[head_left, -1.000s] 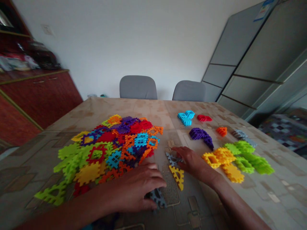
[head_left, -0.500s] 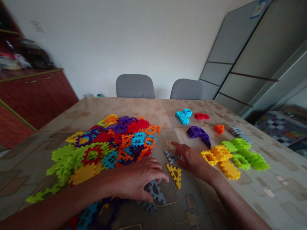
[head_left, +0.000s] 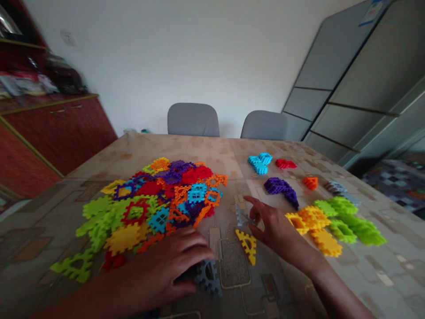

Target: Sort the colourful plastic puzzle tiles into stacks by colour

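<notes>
My right hand [head_left: 274,221] pinches a grey toothed triangle piece [head_left: 240,215] between thumb and fingers, the index finger stretched out past it. Just below lies a yellow toothed triangle piece [head_left: 247,246], flat on the table. My left hand [head_left: 181,259] is low over the near edge of the pile, fingers curved and thumb apart. Another grey toothed triangle piece [head_left: 209,277] rests beside its fingertips, partly covered by them. The mixed pile of interlocking plastic pieces [head_left: 149,190] spreads behind and left of that hand.
Sorted groups stand on the right: light blue [head_left: 259,163], red [head_left: 285,164], purple [head_left: 282,189], orange [head_left: 310,183], grey [head_left: 338,189], yellow [head_left: 315,217] and green [head_left: 358,223] pieces. Two grey chairs [head_left: 193,119] are beyond the patterned table [head_left: 229,153].
My left hand has drawn back leftward from the near grey triangle pieces. The grey triangle at my right hand has tilted up. The view has turned slightly left.
</notes>
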A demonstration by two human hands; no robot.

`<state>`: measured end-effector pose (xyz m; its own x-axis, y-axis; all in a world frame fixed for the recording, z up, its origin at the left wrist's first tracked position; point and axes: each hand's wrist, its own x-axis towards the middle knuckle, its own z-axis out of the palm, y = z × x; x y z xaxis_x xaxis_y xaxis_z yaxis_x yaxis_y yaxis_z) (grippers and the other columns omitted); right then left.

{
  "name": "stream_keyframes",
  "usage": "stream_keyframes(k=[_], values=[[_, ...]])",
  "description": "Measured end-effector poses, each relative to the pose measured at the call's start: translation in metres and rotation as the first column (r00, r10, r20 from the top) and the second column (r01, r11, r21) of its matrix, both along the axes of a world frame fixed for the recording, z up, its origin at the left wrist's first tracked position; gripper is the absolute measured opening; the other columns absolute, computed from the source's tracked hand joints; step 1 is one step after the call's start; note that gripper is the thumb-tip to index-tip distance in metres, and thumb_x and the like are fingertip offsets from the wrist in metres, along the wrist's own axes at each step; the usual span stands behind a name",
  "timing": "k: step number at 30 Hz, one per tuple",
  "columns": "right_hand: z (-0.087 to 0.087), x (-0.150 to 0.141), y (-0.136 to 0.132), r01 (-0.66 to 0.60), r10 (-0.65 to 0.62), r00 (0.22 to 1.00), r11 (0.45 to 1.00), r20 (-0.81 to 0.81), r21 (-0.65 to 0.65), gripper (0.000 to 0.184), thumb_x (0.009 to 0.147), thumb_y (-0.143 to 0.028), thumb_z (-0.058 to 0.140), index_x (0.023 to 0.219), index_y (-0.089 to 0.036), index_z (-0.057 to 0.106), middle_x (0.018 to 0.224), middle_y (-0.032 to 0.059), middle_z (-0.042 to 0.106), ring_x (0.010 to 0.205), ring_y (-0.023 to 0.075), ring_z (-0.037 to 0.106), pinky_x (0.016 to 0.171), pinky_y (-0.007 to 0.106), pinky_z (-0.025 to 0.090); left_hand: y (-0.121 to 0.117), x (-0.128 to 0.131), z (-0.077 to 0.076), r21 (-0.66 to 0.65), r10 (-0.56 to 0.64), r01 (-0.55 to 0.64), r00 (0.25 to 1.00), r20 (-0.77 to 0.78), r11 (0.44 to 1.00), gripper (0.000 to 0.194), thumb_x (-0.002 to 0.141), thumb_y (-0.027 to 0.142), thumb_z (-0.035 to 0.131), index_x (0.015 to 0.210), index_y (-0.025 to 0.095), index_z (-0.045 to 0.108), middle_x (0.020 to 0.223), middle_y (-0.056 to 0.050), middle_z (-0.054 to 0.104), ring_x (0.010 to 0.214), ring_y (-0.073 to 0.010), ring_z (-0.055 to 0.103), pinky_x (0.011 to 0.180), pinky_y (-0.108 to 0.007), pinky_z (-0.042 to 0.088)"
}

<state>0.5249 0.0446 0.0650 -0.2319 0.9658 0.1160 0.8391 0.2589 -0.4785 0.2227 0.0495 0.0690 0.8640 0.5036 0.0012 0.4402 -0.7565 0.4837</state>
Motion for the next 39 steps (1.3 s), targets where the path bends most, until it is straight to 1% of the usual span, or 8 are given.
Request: stream_keyframes(k=[3, 5, 10, 16, 24, 30, 34, 39], values=[[0.006, -0.019, -0.016, -0.026, 0.025, 0.995, 1.0, -0.093, -0.01, 0.073, 0.072, -0.002, 0.061, 0.142, -0.016, 0.049, 0.088, 0.0034, 0.067, 0.074, 0.0185, 0.064, 0.068, 0.031, 0.05, -0.011, -0.016, -0.012, 0.03, 0.192, -0.191, 0.981, -0.008, 0.981, 0.044, 0.077, 0.019, 0.085, 0.115, 0.031, 0.064, 0.124, 0.0, 0.066, 0.115, -0.027, 0.06, 0.098, -0.036, 0.046], [0.008, -0.034, -0.028, -0.047, 0.039, 0.992, 0.997, -0.123, -0.063, 0.076, 0.069, -0.001, 0.06, 0.143, -0.017, 0.049, 0.09, 0.0037, 0.067, 0.076, 0.0189, 0.064, 0.069, 0.031, 0.051, -0.017, -0.021, -0.02, 0.045, 0.251, -0.25, 0.968, -0.014, 0.967, 0.038, 0.078, 0.024, 0.085, 0.111, 0.03, 0.065, 0.122, 0.0, 0.067, 0.113, -0.028, 0.061, 0.095, -0.036, 0.046], [0.005, -0.066, -0.054, -0.057, 0.039, 0.996, 0.971, -0.081, -0.233, 0.078, 0.068, -0.002, 0.06, 0.144, -0.015, 0.049, 0.099, 0.0084, 0.069, 0.085, 0.0218, 0.066, 0.079, 0.034, 0.055, -0.023, -0.016, -0.026, 0.023, 0.291, -0.291, 0.956, -0.029, 0.957, 0.034, 0.078, 0.025, 0.084, 0.106, 0.028, 0.065, 0.118, 0.0, 0.068, 0.109, -0.0275, 0.06, 0.092, -0.036, 0.044], [-0.003, -0.083, -0.061, -0.127, 0.114, 0.992, 0.915, -0.056, -0.382, 0.079, 0.07, -0.006, 0.062, 0.147, -0.011, 0.046, 0.121, 0.0155, 0.069, 0.102, 0.0272, 0.069, 0.089, 0.037, 0.056, -0.023, 0.0, -0.024, -0.062, 0.296, -0.3, 0.953, -0.068, 0.952, 0.038, 0.077, 0.034, 0.085, 0.107, 0.025, 0.064, 0.114, -0.003, 0.066, 0.108, -0.03, 0.057, 0.09, -0.037, 0.043], [0.001, -0.079, -0.058, -0.044, 0.057, 0.998, 0.913, 0.021, -0.407, 0.079, 0.075, -0.018, 0.07, 0.15, -0.017, 0.045, 0.131, 0.0173, 0.067, 0.111, 0.0321, 0.067, 0.095, 0.043, 0.054, -0.02, 0.002, -0.035, -0.113, 0.29, -0.289, 0.957, -0.011, 0.951, 0.03, 0.079, 0.028, 0.078, 0.104, 0.024, 0.061, 0.112, -0.005, 0.065, 0.105, -0.0285, 0.058, 0.088, -0.035, 0.044], [0.001, -0.081, -0.056, -0.132, 0.105, 0.99, 0.91, -0.091, -0.393, 0.069, 0.074, -0.011, 0.067, 0.141, -0.017, 0.052, 0.125, 0.0129, 0.071, 0.107, 0.0265, 0.069, 0.09, 0.034, 0.054, -0.019, 0.003, -0.03, -0.185, 0.319, -0.319, 0.947, -0.03, 0.93, 0.038, 0.077, 0.023, 0.08, 0.11, 0.025, 0.062, 0.119, -0.005, 0.065, 0.113, -0.0294, 0.057, 0.096, -0.037, 0.043], [-0.001, -0.085, -0.056, -0.161, 0.129, 0.985, 0.914, -0.111, -0.372, 0.057, 0.073, -0.011, 0.065, 0.128, -0.019, 0.059, 0.118, 0.0092, 0.073, 0.102, 0.0258, 0.07, 0.084, 0.032, 0.054, -0.02, 0.001, -0.036, -0.172, 0.315, -0.312, 0.949, -0.01, 0.934, 0.041, 0.075, 0.015, 0.076, 0.111, 0.026, 0.06, 0.118, -0.003, 0.065, 0.111, -0.0283, 0.057, 0.094, -0.037, 0.043], [-0.009, -0.087, -0.056, -0.209, 0.157, 0.972, 0.919, -0.176, -0.334, 0.053, 0.07, -0.013, 0.063, 0.122, -0.02, 0.059, 0.113, 0.0076, 0.073, 0.099, 0.0256, 0.07, 0.082, 0.033, 0.053, -0.02, 0.0, -0.043, -0.161, 0.299, -0.29, 0.954, 0.03, 0.943, 0.038, 0.077, 0.013, 0.07, 0.111, 0.027, 0.06, 0.114, -0.002, 0.065, 0.108, -0.0268, 0.057, 0.093, -0.036, 0.043]])
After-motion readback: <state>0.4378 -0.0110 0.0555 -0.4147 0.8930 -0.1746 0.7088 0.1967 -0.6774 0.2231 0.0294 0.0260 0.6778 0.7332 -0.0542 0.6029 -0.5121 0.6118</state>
